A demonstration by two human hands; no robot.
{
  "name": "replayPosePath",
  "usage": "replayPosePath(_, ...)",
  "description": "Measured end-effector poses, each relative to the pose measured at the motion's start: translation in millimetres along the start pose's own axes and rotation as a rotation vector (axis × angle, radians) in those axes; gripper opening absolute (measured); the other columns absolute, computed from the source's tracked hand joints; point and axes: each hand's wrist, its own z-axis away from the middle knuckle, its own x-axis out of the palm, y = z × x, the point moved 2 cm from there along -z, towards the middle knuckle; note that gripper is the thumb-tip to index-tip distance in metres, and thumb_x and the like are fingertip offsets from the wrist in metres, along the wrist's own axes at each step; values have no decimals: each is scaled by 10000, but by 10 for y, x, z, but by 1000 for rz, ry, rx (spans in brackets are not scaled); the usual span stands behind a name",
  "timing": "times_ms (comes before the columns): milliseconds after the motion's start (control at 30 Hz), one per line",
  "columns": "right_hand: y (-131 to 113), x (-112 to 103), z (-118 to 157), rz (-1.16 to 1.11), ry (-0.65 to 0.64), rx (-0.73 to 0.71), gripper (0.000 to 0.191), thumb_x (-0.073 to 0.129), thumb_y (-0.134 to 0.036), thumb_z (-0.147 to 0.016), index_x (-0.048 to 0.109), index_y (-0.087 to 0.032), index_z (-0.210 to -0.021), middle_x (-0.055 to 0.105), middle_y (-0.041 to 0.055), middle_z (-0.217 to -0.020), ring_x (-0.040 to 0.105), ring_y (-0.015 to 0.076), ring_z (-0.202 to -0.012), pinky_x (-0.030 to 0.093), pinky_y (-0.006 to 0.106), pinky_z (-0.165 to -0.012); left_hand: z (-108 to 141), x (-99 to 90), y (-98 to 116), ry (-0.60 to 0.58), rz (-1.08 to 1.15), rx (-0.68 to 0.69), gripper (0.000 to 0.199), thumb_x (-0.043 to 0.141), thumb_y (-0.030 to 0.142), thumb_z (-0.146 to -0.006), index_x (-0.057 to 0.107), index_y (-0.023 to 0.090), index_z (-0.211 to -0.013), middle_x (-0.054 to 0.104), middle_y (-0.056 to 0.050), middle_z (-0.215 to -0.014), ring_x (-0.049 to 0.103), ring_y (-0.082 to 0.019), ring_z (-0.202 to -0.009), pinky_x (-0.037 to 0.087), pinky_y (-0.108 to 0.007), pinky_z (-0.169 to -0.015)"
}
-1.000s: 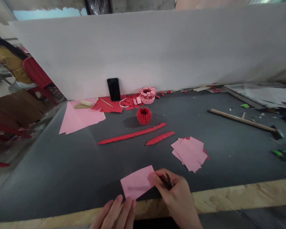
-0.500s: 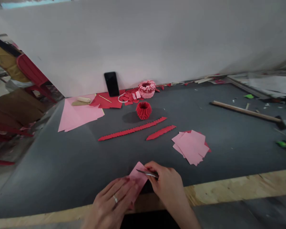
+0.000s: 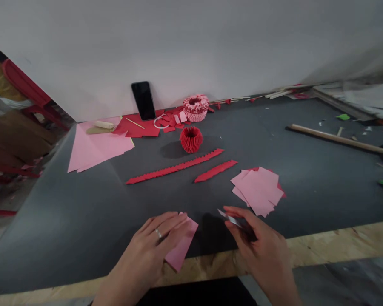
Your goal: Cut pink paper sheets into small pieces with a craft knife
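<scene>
The left hand (image 3: 155, 244) lay flat, fingers spread, pressing down on a pink paper (image 3: 182, 245) at the near edge of the table (image 3: 83, 221). The right hand (image 3: 260, 244) was just to the right of the paper, apart from it, with its fingers pinched around a small metal blade (image 3: 230, 218).

The paper was a folded, plain light-pink strip, partly hidden under the left hand. Its long axis ran diagonally, from the near end over the wooden edge (image 3: 338, 244) of the table up and to the right, away from the person. The blade pointed up and left, toward the paper.

Beyond the paper and to its right lay a stack of pink sheets (image 3: 258, 191). Farther beyond the paper lay two red folded strips (image 3: 175, 169), then a red paper ring (image 3: 191, 139), and a phone (image 3: 143, 100) leaned on the wall.
</scene>
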Motion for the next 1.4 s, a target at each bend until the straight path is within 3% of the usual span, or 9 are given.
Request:
replayPosePath(200, 65, -68, 47, 18, 36, 9, 311, 548, -473, -968, 657, -265, -1172, 736, 25, -1007, 708, 181, -788, 565, 271, -706, -272, -17, -116, -181, -48, 59, 597, 627, 61, -819, 492, 226, -1376, 559, -42, -1428, 481, -226, -1351, 446, -403, -1107)
replayPosePath(500, 74, -88, 91, 87, 79, 20, 335, 507, -517, -980, 640, -280, -1176, 726, 61, -1046, 701, 221, -773, 560, 333, -661, 36, 157, -6, 248, -470, -331, 341, 517, 364, -971, 644, 87, -1125, 649, -97, -824, 617, -243, -745, 545, -440, -715)
replayPosePath(567, 79, -68, 94, 84, 58, 10, 321, 500, -509, -984, 630, -290, -1179, 719, 55, -1081, 703, 226, -792, 561, 339, -666, 105, 117, -79, 243, -359, -381, 293, 483, 226, -976, 621, 136, -1218, 671, -112, -969, 636, -254, -886, 556, -444, -779)
replayPosePath(733, 0, -62, 107, 79, 28, -29, 274, 513, -480, -988, 622, -311, -1173, 727, 34, -1007, 693, 205, -733, 550, 313, -625, 217, 32, -342, 9, -226, -133, 825, 319, -141, -717, 522, 285, -1394, 534, -37, -1447, 486, -211, -1334, 493, -412, -1043)
replayPosePath(933, -104, -49, 120, 158, 95, -53, 218, 517, -393, -997, 636, -286, -1146, 730, 32, -1032, 714, 197, -828, 545, 273, -638, 153, 161, -14, 76, -443, -190, 380, 492, 66, -895, 612, 102, -1253, 672, -117, -1028, 624, -271, -945, 545, -450, -830)
replayPosePath(1067, -42, 14, 128, 152, 77, -89, 248, 515, -362, -1000, 636, -278, -1199, 718, 29, -1076, 714, 180, -847, 557, 255, -669, 116, 225, 188, 209, -457, -404, 137, 579, 234, -934, 682, 147, -955, 639, -83, -847, 603, -251, -800, 523, -458, -765)
replayPosePath(1167, 33, 30, 131, 159, 57, -159, 278, 508, -329, -1005, 643, -285, -1244, 698, 25, -1122, 713, 171, -893, 570, 246, -721, 154, 163, 53, 252, -312, -418, 251, 561, 197, -942, 654, 191, -1175, 655, -100, -1050, 617, -248, -975, 538, -453, -874)
replayPosePath(1267, 89, 13, 136, 142, 34, -214, 315, 494, -296, -1016, 621, -295, -1304, 676, 32, -1166, 706, 168, -926, 581, 245, -784, 193, 88, -167, 89, -169, -226, 494, 525, 107, -927, 537, 305, -1380, 563, -76, -1384, 503, -260, -1302, 528, -443, -994)
replayPosePath(1400, 120, 5, 162, 105, -19, -262, 357, 485, -244, -1019, 595, -318, -1350, 660, 37, -1170, 698, 165, -924, 585, 247, -812, 206, 39, -330, -30, -75, -119, 557, 508, 69, -903, 528, 342, -1389, 551, -58, -1415, 490, -250, -1337, 520, -474, -1029)
